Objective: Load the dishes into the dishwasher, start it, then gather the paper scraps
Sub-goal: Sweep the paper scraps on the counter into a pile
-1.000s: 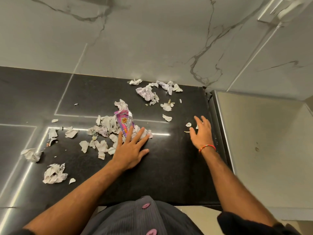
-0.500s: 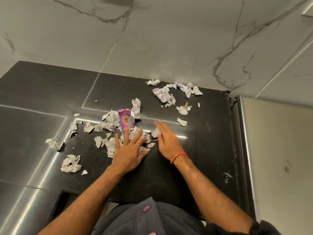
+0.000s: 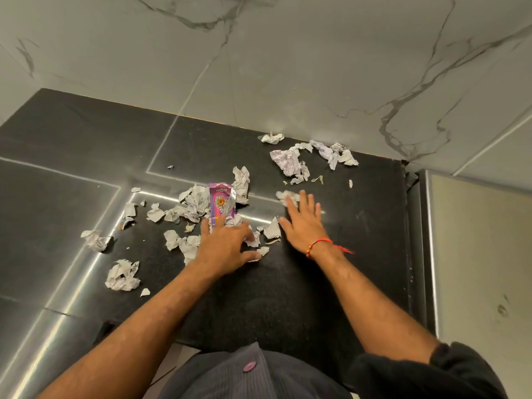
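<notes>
- Stage, judged: last part of the task, gathering paper scraps; no dishes or dishwasher in view, so loading and starting can't be checked here.
- Near edge of the desk (image 3: 273,306): bare dark stone in front of the person, both forearms reaching over it.
- Near-left area: one big crumpled wad (image 3: 122,275) with a tiny chip beside it, another wad (image 3: 95,239) further left; both lie well apart from the hands, not collected.
- Left hand (image 3: 227,246): grip spread, palm down, fingers flat on the scraps at the near end of the central pile (image 3: 195,208); pinches nothing.
- Pink wrapper (image 3: 221,207) lies in that pile, its near end at the left fingertips.
- Right hand (image 3: 303,224): grip spread flat too, fingers straight, palm on the desk, a triangular scrap (image 3: 273,228) just beside the thumb and a small wad (image 3: 285,195) at the fingertips; holds nothing. Red thread bracelet (image 3: 319,246) on the wrist.
- Far edge, by the marble wall (image 3: 288,67): a loose cluster of crumpled paper (image 3: 290,162), a longer strip (image 3: 334,152), one wad (image 3: 272,137) touching the wall line, plus small flecks; untouched.
- Judgement: gathering only partly done; the middle is roughly bunched, the left and far scraps are left to pull in, nothing lifted off the desk.
- Right of the desk, a steel surface (image 3: 475,254), no scraps on it.
</notes>
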Demonstrator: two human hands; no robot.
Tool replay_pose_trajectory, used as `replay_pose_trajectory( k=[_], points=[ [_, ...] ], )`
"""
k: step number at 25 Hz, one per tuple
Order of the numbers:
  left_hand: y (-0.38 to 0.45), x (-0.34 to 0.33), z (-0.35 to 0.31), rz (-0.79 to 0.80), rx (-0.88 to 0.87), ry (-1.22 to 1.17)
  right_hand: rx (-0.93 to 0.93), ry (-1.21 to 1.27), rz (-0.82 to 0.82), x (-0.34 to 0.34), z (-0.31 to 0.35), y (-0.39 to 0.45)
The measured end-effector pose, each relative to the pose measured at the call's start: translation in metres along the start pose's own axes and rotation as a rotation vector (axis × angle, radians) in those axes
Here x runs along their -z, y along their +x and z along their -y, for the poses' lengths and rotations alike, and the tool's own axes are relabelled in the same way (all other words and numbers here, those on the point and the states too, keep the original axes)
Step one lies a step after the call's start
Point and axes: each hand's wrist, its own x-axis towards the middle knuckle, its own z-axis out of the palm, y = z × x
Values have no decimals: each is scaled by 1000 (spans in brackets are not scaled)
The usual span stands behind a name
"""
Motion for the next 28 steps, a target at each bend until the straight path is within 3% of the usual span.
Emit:
replay_pose_trajectory(
  k=[3, 5, 9, 13, 15, 17, 19, 21, 24, 26, 28],
  points=[
    [20, 29, -1, -9, 10, 48, 134, 241, -242, 12, 12, 5],
    [28, 36, -5, -109, -19, 60, 68, 251, -346, 34, -3, 24],
    [39, 34, -18, -213, -75, -29, -65, 188, -185, 79, -25, 74],
    [79, 44, -21, -408, -152, -94, 99, 268, 35, 48, 12, 72],
    [105, 49, -22, -371, -158, -28, 240, 334, 54, 28, 27, 46],
    [126, 47, -23, -217, -153, 53, 325, 368, -71, 27, 17, 34],
    [135, 40, -22, -113, -155, 181, 252, 328, -291, 44, -10, 42],
    [130, 32, -21, -142, -182, 257, 45, 262, -384, 68, -46, 59],
    [114, 27, -14, -134, -182, 229, -171, 189, -302, 95, -87, 90],
    [114, 36, -10, -102, -180, 174, -170, 129, -199, 95, -86, 108],
    [127, 53, -9, -166, -168, 114, -82, -7, -125, 78, -61, 115]
  ],
)
